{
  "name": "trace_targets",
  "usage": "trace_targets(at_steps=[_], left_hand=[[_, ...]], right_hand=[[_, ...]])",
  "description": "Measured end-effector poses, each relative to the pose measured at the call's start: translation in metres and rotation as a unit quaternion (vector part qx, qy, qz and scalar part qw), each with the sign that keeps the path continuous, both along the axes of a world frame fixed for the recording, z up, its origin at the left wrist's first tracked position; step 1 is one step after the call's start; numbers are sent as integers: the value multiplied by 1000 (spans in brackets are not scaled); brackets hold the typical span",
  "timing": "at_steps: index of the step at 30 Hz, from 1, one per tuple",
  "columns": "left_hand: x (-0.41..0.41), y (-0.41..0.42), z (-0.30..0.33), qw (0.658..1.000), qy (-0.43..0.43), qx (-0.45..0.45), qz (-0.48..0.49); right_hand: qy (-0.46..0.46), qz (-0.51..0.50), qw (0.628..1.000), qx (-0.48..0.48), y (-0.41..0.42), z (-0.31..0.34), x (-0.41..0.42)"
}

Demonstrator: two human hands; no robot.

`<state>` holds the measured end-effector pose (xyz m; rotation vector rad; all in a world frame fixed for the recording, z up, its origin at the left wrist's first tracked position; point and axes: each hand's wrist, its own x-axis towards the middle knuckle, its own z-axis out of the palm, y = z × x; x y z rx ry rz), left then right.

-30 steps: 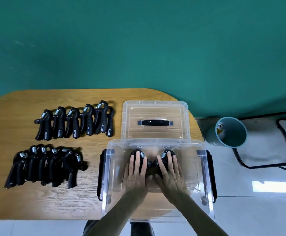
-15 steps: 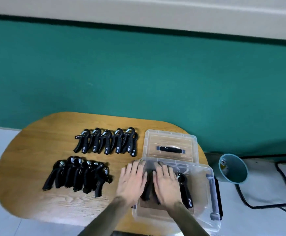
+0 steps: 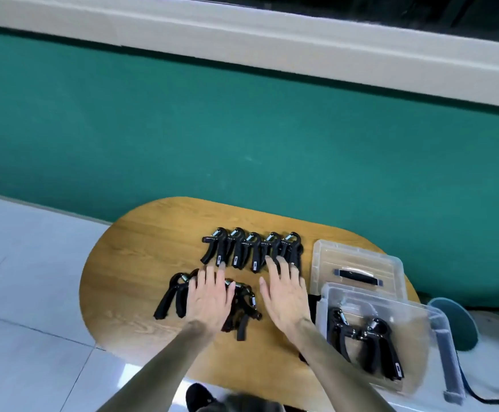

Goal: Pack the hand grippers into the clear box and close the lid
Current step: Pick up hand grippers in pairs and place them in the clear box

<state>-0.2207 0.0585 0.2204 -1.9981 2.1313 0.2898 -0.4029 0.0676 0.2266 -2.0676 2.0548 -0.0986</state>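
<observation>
Both hands spread flat: left hand (image 3: 209, 298) over near grippers (image 3: 242, 310), right hand (image 3: 285, 295) beside far row (image 3: 251, 251).

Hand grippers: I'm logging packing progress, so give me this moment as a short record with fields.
in box: two hand grippers lying side by side in the clear box
far row: grippers on the wooden table
near cluster: grippers, partly under the left hand
right hand: open, fingertips at the far row
lid: off, lying behind the box
left hand grip: open, empty
</observation>
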Motion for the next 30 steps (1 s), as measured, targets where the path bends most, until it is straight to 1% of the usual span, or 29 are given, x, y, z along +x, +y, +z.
trace_targets(at_steps=[2,6,9,11,13,16,24,27,30], left_hand=[[24,2,-9,1000,-6,21,-3],[56,4,-35,999,11,39,6],[74,2,-55,999,8,50,12],[86,-4,-72,997,12,79,19],[95,-11,-93,996,13,86,35],[103,-14,-124,993,6,107,51],[118,-42,-193,985,46,154,66],[119,-43,-219,984,70,146,77],[115,-37,-233,979,122,123,112]], right_hand=[[1,11,1000,16,-7,-2,22],[16,27,999,44,-26,-16,53],[26,41,996,69,-43,-36,68],[28,48,995,88,-59,-53,78],[33,54,993,102,-77,-74,88],[20,45,992,119,-96,-103,102],[-3,13,993,120,-150,-176,127],[-3,4,992,124,-168,-201,135],[35,27,995,92,-182,-221,140]])
